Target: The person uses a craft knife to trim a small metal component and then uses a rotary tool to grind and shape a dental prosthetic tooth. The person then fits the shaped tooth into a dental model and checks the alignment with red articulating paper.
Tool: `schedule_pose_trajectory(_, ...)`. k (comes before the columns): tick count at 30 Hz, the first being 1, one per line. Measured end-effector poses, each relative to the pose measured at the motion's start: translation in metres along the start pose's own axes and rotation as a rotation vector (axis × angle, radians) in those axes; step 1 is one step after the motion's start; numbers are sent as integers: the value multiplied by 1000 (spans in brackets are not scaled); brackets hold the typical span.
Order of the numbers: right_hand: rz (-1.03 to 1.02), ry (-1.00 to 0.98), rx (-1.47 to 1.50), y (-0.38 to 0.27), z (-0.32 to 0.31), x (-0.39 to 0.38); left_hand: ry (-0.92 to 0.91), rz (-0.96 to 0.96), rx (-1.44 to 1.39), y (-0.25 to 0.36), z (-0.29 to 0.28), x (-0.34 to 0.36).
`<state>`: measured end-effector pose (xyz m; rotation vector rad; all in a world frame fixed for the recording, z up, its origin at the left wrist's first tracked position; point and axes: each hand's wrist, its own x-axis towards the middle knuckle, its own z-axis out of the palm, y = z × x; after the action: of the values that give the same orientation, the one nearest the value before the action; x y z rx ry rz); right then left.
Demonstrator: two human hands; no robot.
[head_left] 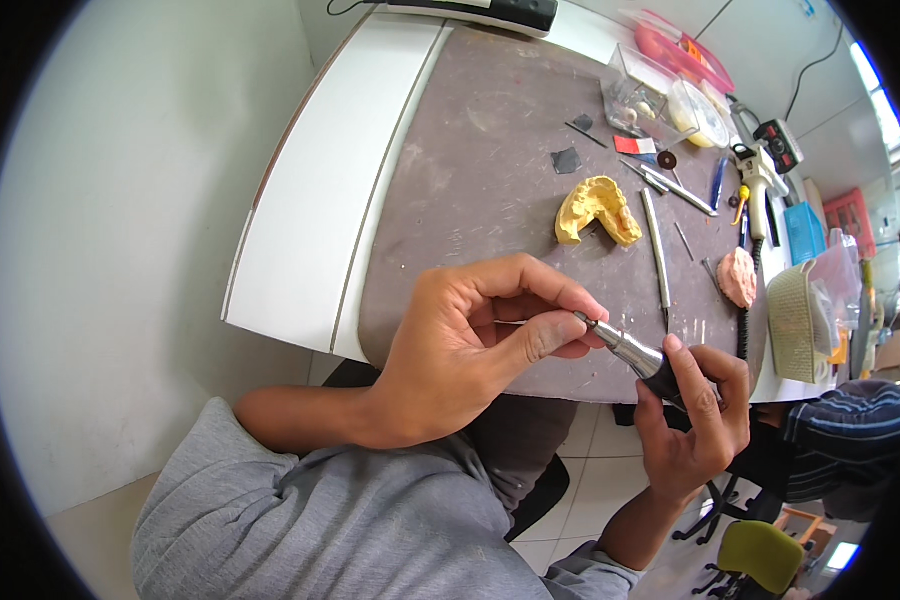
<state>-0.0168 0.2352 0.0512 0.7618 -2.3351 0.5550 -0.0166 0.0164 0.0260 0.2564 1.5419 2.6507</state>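
Note:
My right hand [700,420] is closed round a silver-and-black rotary handpiece [635,352], tilted with its nose up to the left. My left hand [480,350] pinches at that nose; a thin metal shank [510,323] shows between its fingers, partly hidden. Beyond my hands, a yellow dental cast [597,205] lies on the brown mat [470,150]. To its right are a long pale instrument [655,240], a metal tool [685,195] and a pink cast [737,278].
A clear box [635,95], pink tray [675,50], round container [700,115] and white hand tool [760,180] sit at back right. A woven basket [795,320] stands beside the bench, near another person in striped clothing [845,430]. A wall [130,250] is at left.

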Motion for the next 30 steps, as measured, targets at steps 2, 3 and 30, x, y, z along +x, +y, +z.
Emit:
schedule_pose_trajectory(2, 11, -11, -8, -1, -1, 1, -4, -2, -5, -1, 0, 1)
schedule_pose_trajectory(3, 11, -13, -4, -1, -2, 2, -8, -1, -3, -1, -1, 1)
schedule_pose_trajectory(30, 245, -97, 291, -10, -47, 12, -542, 133, -23, -63, 83, 10)
